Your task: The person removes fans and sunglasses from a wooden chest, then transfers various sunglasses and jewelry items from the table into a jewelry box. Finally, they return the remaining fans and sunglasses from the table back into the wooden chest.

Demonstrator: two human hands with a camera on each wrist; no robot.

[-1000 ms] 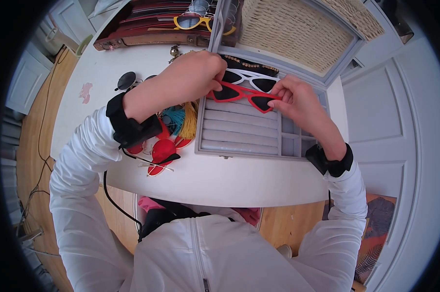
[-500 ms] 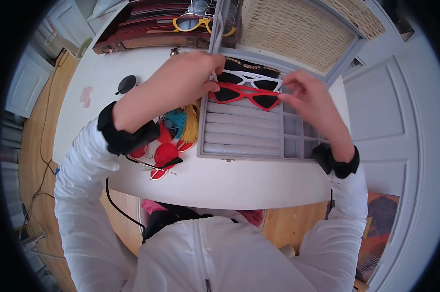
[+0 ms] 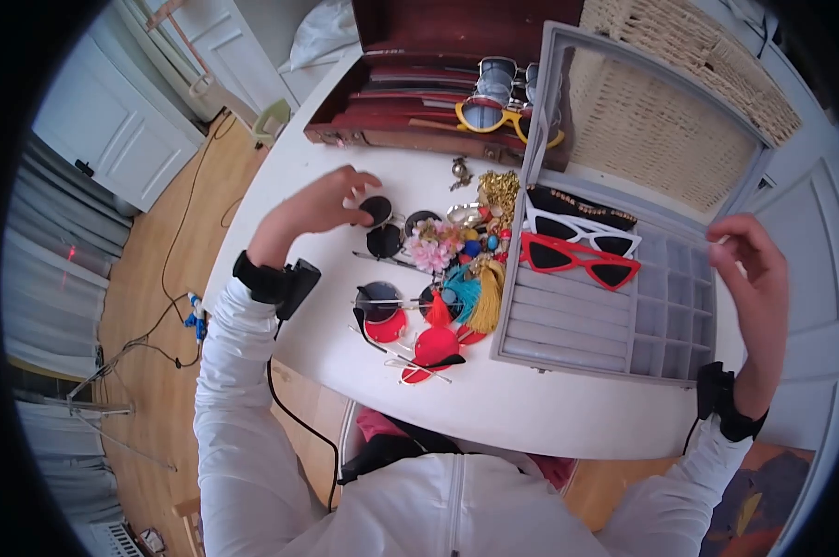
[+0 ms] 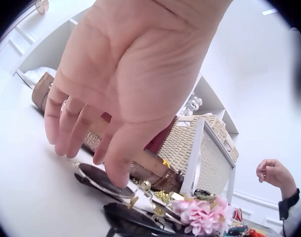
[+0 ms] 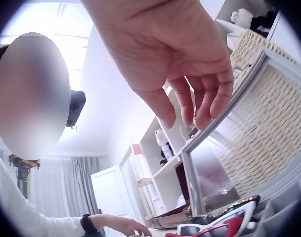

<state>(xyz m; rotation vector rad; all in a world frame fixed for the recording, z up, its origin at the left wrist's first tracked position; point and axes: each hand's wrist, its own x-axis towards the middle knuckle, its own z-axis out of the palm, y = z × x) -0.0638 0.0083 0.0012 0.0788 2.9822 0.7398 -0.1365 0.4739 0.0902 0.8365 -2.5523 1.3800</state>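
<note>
Lying just beside the left fingers (image 4: 80, 132) are round dark sunglasses (image 4: 102, 178).

The person wears a white jacket (image 3: 391, 520) with a thin zip (image 3: 457, 506) down the middle of its front. The left sleeve (image 3: 243, 399) is long, loose and bunched in many creases along the forearm; the right sleeve (image 3: 684, 492) is white too, with softer folds. Below the bare left hand (image 3: 319, 204), a black strap (image 3: 258, 277) circles the wrist and carries a dark, box-shaped unit (image 3: 299, 290), and a black cable (image 3: 299, 422) loops near that arm. The bare right hand (image 3: 756, 260) has a matching black band (image 3: 747, 424) with a dark block (image 3: 712, 390). Beside the head sits a dark, chunky device (image 5: 77, 107).
</note>
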